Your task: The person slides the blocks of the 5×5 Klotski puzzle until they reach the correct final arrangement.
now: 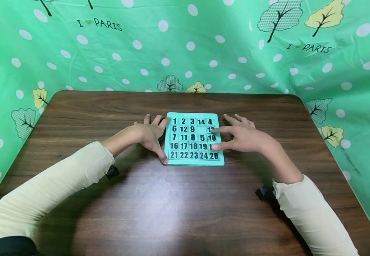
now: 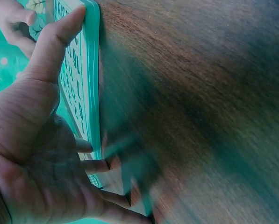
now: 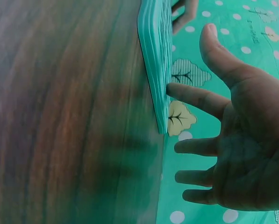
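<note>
A turquoise sliding number puzzle [image 1: 193,162] lies flat near the table's middle, numbered tiles facing up. A gap shows in its second row, right of tile 9 [image 1: 192,129]. My left hand [image 1: 149,135] rests along the puzzle's left edge, thumb on the near left corner and index finger by the far left corner. In the left wrist view its other fingers [image 2: 116,211] reach down to the table. My right hand [image 1: 244,135] extends over the right edge. Its index fingertip [image 3: 173,89] touches the second row's last tile, partly hidden; the thumb is raised over the fourth row.
The brown wood-grain table [image 1: 159,206] surrounds the puzzle. Green dotted cloth [image 1: 178,42] printed with trees hangs behind it and at both sides. Dark wrist devices [image 1: 264,193] show below both cream sleeves [image 1: 76,170].
</note>
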### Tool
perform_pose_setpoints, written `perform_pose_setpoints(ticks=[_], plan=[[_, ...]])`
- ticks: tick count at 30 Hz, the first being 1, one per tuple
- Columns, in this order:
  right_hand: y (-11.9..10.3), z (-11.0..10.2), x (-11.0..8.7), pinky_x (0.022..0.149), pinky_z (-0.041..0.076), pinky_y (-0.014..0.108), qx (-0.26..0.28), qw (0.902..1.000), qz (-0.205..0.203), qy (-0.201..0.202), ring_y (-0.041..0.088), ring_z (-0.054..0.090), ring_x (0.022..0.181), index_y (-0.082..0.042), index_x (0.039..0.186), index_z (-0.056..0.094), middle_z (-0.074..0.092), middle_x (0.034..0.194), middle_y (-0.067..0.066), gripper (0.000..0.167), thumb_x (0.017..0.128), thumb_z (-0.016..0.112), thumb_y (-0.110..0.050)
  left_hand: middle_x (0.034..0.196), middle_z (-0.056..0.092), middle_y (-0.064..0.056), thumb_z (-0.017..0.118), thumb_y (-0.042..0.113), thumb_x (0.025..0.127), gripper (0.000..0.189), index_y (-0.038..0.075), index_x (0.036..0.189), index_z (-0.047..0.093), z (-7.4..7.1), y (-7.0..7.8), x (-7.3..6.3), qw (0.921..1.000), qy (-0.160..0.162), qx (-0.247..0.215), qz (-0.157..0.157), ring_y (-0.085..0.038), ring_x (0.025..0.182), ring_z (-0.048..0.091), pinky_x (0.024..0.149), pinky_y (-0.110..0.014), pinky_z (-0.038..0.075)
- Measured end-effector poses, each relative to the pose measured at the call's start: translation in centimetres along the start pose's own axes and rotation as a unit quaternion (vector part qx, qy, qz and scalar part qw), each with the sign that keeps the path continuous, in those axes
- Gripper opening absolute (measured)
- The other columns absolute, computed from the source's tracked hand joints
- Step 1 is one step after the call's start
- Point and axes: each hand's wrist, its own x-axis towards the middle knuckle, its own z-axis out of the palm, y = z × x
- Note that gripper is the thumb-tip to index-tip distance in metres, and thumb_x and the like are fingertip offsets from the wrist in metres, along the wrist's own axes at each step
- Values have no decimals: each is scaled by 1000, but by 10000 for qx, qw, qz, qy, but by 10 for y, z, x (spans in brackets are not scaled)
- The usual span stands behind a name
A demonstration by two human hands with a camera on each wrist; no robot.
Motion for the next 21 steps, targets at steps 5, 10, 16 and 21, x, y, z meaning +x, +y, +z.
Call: perform_pose_setpoints(ticks=[5,10,16,21], plan=[[-1,-2,10,130,10,88,27,9999,-101,130,64,5,172,-32,167,58,9,190,24,81,99,75,-73,190,-10,-15,99,73,73,165,23,182,-14,0,1,0,10000,-7,16,-35,-61,171,-17,125,-95,12],[-10,2,26,132,10,86,-21,9998,-181,53,63,4,172,-35,174,47,5,191,22,89,98,73,-76,190,-9,-14,99,74,72,165,23,182,-14,0,-1,0,10000,5,44,-43,-62,171,-16,125,-95,12],[-8,4,16,129,11,90,87,9994,-307,-147,61,3,174,-35,167,58,9,191,20,82,97,75,-76,190,-10,-15,99,75,72,166,23,182,-15,1,-1,2,10000,-26,38,-19,-62,171,-17,124,-96,12],[3,-1,11,128,9,91,233,9996,7,149,64,3,172,-30,171,52,5,190,24,87,99,73,-74,190,-8,-14,99,74,71,166,23,182,-13,1,-1,2,10000,15,8,-18,-62,171,-16,124,-96,12]])
